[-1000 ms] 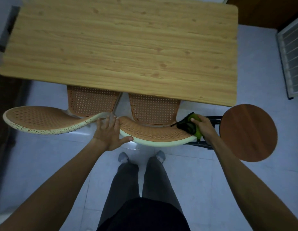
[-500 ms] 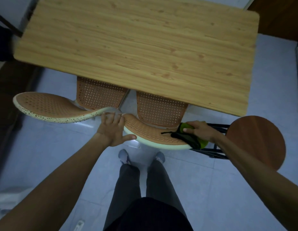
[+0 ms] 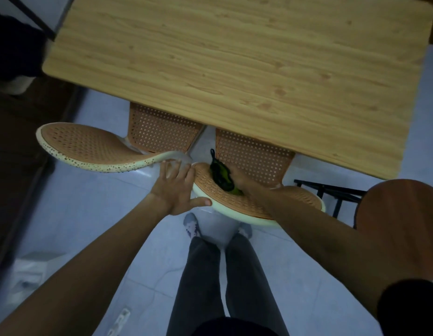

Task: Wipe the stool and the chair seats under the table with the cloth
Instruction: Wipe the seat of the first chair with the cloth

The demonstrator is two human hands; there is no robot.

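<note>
Two orange perforated chairs stand tucked under the wooden table [image 3: 247,57]. The right chair's backrest [image 3: 300,197] curves toward me, and its seat [image 3: 251,154] shows under the table edge. My right hand [image 3: 244,181] presses a green and black cloth [image 3: 221,175] on the left part of that backrest's top. My left hand [image 3: 174,187] grips the backrest's left end, fingers over its cream rim and thumb along the front edge. The left chair's backrest [image 3: 84,146] and seat [image 3: 159,129] lie further left. A round brown stool [image 3: 402,221] stands at the right.
The stool's black metal frame [image 3: 331,190] shows between the right chair and the stool top. My legs and shoes [image 3: 192,225] stand on the pale tiled floor just behind the chairs. Dark furniture [image 3: 21,132] lines the left side.
My right hand has slid the cloth leftward along the right chair's backrest, from its right end to near my left hand. My left hand has kept its hold. The view has shifted left.
</note>
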